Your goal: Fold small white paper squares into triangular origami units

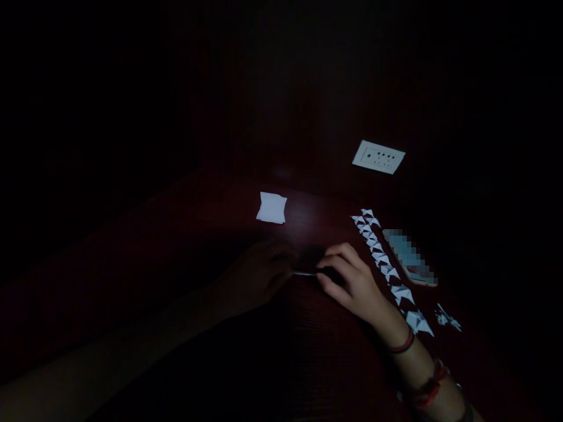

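Note:
A thin white piece of paper, seen nearly edge-on, spans the gap between my two hands above the dark red table. In deep shadow, my left hand is closed on the paper's left end, with a ring on one finger. My right hand, better lit, has its curled fingertips at the paper's right end. Beyond the hands lies a small stack of white paper squares. To the right of my right hand runs a row of folded white paper pieces, pointed and overlapping.
A phone with a blurred screen lies right of the folded row. Near it are some small white scraps. A white socket plate is at the back right. Most of the surroundings are too dark to make out.

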### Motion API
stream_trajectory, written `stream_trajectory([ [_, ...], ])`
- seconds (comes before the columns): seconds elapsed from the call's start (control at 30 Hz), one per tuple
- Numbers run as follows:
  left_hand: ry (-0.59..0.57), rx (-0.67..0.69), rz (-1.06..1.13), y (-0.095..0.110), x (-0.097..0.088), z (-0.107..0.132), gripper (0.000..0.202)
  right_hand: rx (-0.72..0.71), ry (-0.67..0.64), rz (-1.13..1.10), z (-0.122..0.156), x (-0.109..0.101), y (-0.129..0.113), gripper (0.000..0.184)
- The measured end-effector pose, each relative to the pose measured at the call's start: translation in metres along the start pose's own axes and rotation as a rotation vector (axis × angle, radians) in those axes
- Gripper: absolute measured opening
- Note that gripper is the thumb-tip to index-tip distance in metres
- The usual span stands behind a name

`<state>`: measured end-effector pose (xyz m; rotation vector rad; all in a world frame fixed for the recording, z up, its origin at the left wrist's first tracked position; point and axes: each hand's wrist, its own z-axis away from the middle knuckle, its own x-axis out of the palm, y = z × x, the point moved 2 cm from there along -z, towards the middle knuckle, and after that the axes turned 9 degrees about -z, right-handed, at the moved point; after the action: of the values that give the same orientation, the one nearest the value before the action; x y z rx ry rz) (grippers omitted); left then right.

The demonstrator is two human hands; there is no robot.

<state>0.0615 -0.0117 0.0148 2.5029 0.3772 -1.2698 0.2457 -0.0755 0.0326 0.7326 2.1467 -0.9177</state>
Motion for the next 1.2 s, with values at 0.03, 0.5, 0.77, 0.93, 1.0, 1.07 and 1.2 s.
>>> stream_trajectory([
  [0.03, 0.002, 0.007, 0.009, 0.002, 0.001, 0.001, 0.015, -0.019, -0.035, 0.009, -0.001, 0.004, -0.002, 0.007],
  [0.5, 0.018, -0.047, 0.138, -0.002, -0.001, 0.0, 0.015, 0.001, -0.081, 0.038, -0.004, -0.001, 0.001, 0.008],
  [0.77, -0.002, -0.053, 0.135, -0.006, -0.003, -0.001, 0.014, 0.068, -0.102, 0.09, -0.002, -0.009, 0.015, 0.006],
  [0.93, -0.019, -0.111, 0.134, -0.012, 0.002, 0.0, 0.013, 0.078, -0.024, 0.036, 0.0, -0.01, 0.014, 0.01],
  [1.0, -0.024, -0.122, 0.164, -0.011, 0.004, 0.0, 0.012, 0.005, -0.097, 0.044, -0.001, -0.001, 0.006, 0.02],
  [1.07, -0.041, -0.124, 0.199, -0.009, 0.004, 0.0, 0.011, -0.023, -0.13, 0.083, -0.002, 0.008, 0.001, 0.015],
  [1.2, -0.065, -0.134, 0.232, -0.007, 0.001, -0.002, 0.007, -0.02, -0.084, 0.106, -0.002, 0.012, 0.003, 0.013],
])
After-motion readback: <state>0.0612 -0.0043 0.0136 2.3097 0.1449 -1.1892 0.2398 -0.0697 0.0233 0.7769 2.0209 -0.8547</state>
